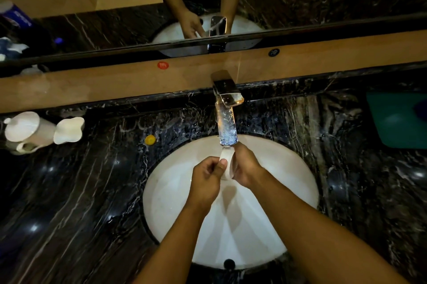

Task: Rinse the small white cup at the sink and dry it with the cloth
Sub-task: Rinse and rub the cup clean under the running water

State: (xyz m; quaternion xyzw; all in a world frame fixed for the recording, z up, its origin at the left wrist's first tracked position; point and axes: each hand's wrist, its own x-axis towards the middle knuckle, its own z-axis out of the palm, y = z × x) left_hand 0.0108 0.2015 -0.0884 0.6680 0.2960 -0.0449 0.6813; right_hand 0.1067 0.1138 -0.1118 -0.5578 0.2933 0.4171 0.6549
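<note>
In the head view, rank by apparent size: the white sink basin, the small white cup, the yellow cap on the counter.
1. White oval sink basin
2. Small white cup, partly hidden by both hands
3. Round yellow cap

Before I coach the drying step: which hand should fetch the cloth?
Probably the right hand: the left hand pinches the cup, and the teal cloth lies on the right.
</note>
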